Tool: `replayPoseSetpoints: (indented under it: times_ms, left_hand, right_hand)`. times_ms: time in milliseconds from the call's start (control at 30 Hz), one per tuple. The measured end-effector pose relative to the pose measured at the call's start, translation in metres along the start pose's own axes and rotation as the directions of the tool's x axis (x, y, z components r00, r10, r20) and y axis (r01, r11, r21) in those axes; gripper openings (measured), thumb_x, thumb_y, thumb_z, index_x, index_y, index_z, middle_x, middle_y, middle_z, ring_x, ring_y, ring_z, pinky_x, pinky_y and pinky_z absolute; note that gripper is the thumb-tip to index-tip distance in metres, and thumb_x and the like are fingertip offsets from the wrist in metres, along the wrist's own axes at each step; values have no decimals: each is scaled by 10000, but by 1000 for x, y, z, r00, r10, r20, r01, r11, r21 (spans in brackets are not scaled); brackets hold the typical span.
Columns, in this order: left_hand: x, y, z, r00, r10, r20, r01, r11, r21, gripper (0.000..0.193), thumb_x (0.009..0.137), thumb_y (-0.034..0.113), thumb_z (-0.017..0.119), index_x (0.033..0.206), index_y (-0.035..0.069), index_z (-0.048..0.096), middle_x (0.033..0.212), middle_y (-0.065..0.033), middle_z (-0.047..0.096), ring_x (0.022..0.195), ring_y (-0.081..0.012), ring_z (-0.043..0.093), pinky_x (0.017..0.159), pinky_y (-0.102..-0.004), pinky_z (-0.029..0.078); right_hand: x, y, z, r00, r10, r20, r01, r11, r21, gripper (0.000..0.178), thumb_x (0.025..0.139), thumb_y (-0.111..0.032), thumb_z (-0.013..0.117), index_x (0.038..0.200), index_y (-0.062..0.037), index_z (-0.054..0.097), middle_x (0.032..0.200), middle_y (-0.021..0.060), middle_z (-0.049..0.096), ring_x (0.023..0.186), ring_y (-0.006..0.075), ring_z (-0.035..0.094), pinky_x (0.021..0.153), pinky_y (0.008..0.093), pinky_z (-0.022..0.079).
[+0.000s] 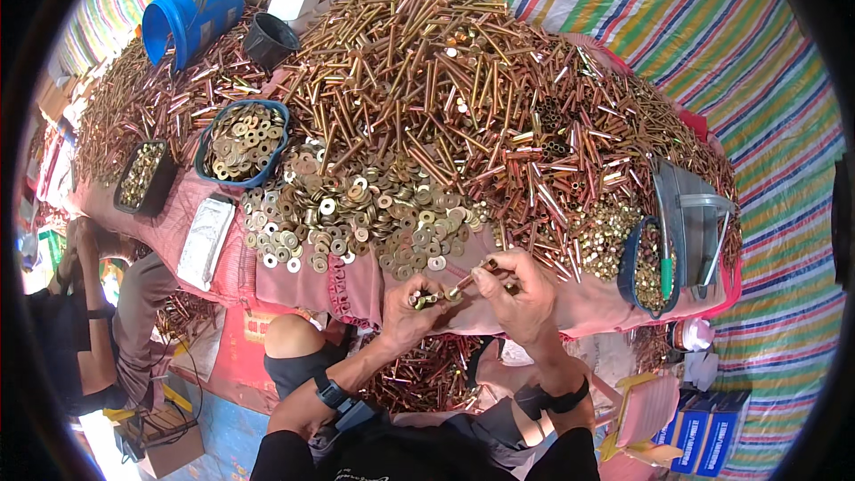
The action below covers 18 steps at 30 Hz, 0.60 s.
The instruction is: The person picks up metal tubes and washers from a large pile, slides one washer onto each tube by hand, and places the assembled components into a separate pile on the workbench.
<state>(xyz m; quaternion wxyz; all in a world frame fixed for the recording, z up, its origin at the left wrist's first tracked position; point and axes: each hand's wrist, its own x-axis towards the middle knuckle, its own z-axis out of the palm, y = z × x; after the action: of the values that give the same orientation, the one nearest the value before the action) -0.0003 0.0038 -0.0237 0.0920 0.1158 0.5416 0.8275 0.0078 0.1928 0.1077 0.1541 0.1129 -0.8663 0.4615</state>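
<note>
A heap of long metal pieces (401, 71) is spreading over the pink cloth (294, 281); a bare strip is lying between the washers (356, 214) and the cloth's near edge. The right hand (518, 298) is angling inward, thumb and forefinger pinching; the left hand (408, 315) is facing it, fingers curling closed. Between them, the pinched metal rod (461, 286) is slanting upper right to lower left, its lower end pointing toward small brassy parts (426, 299) the left hand is gripping.

At 12 o'clock we see glossy metal rods (427, 80); at 9, duller metal washers (352, 209); at 8, matt pink cloth (294, 287); at 10, a smooth blue plastic bucket (198, 22).
</note>
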Motion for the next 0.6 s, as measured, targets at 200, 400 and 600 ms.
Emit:
replayPoseSetpoints:
  times_ms: [200,400,600]
  left_hand:
    - [1,4,-4,996,-65,58,65,998,-10,160,909,-90,733,973,-7,611,1072,-102,733,993,-133,661,907,-297,556]
    - [0,17,0,994,-100,39,94,988,121,216,889,-75,774,960,11,589,1043,-85,707,960,-123,642,857,-283,549]
    - [3,10,2,979,203,28,-205,959,196,232,895,-78,772,972,28,580,1045,-62,670,928,-96,617,798,-273,542]
  right_hand:
    - [2,1,11,967,245,-71,-210,924,321,249,932,-125,822,1041,33,663,791,67,706,676,103,676,598,264,540]
    - [1,-4,10,986,-137,95,149,980,-135,232,901,-83,818,1037,6,652,884,126,685,665,217,696,595,315,550]
    - [-1,17,21,969,-147,197,173,977,-125,237,935,-157,790,1085,-5,689,870,139,664,707,273,685,609,398,526]
